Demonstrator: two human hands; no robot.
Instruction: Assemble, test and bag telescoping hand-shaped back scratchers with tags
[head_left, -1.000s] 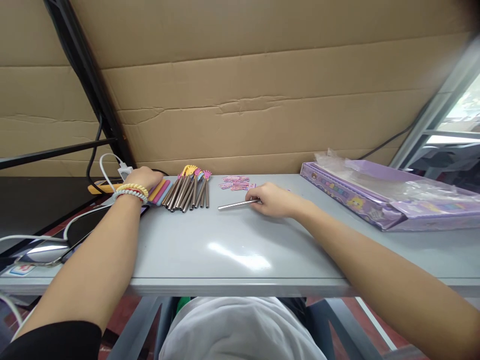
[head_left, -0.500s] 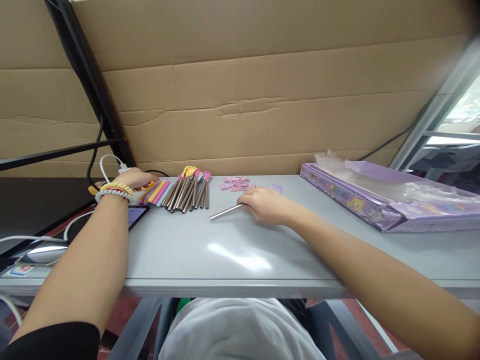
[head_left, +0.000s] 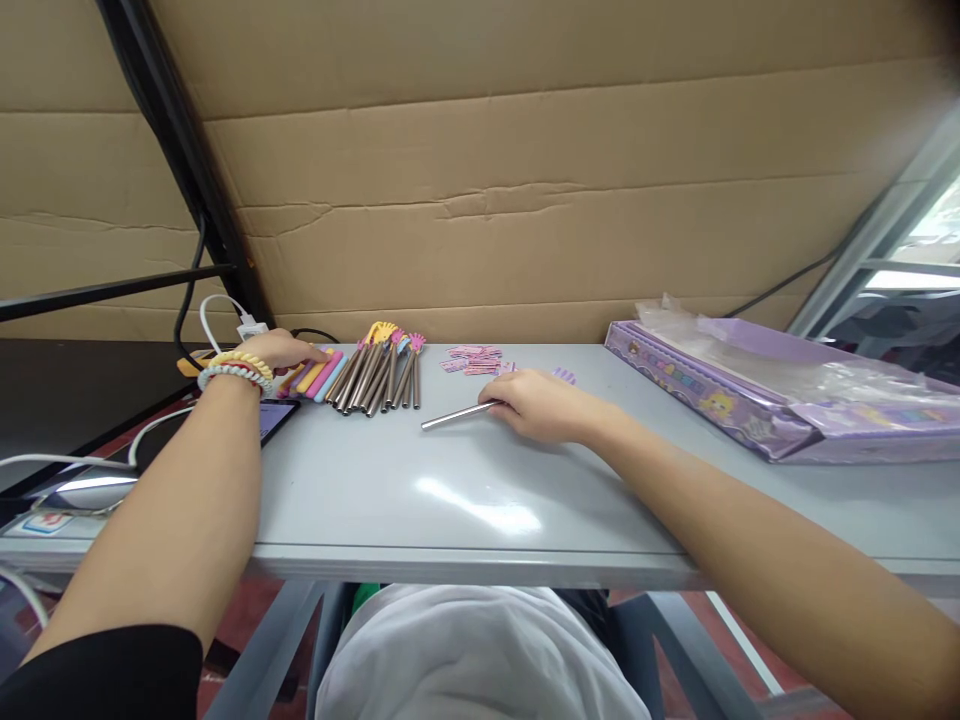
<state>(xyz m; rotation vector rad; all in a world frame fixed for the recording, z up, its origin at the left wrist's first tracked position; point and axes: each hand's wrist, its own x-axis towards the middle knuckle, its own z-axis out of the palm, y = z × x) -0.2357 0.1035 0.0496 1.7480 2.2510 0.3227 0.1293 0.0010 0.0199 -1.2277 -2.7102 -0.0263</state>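
Note:
At the back left of the table, my left hand (head_left: 279, 349) reaches over a row of coloured tubes (head_left: 324, 375) in pink, yellow, purple and blue. Its visible fingers stretch to the right above them; the fingertips are partly hidden. My right hand (head_left: 536, 405) is closed around a back scratcher with a metal rod (head_left: 459, 416). The rod sticks out to the left, and a purple claw head (head_left: 564, 376) shows beyond the knuckles. Between my hands lies a bunch of metal back scratchers (head_left: 375, 380) with yellow, pink and blue claw heads.
Small pink printed labels (head_left: 474, 359) lie in a pile near the back edge. On the right sits a purple box (head_left: 697, 395) with clear plastic on top. A phone (head_left: 277, 415) and white cables (head_left: 67, 460) are at the left. Cardboard (head_left: 465, 200) stands behind the table.
My left hand has shifted slightly right over the coloured tubes. My right hand still grips the back scratcher, its rod lying a little flatter. The whole view has moved slightly.

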